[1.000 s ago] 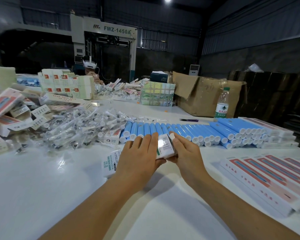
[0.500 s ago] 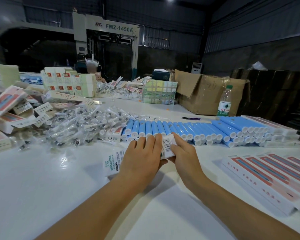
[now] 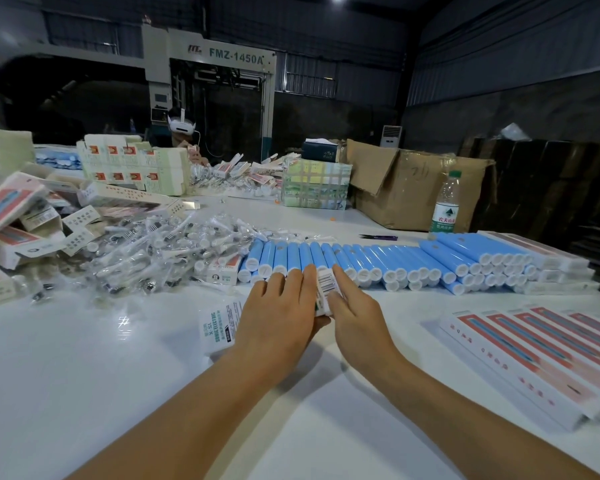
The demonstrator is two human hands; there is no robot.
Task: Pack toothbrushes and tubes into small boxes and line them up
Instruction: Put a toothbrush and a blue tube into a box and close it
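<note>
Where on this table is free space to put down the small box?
Bare table lies near-left, below the bagged brush heads, and between the forearms. Crowded: the blue tubes ahead, the flat boxes at right. Both hands hold the small box.

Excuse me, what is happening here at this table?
A person is packing at a white table. Both hands hold one small white box with a barcode: the left hand covers it, the right hand is at its end. Behind lie blue tubes in a row and bagged toothbrush heads; finished long boxes are lined up at right.
</note>
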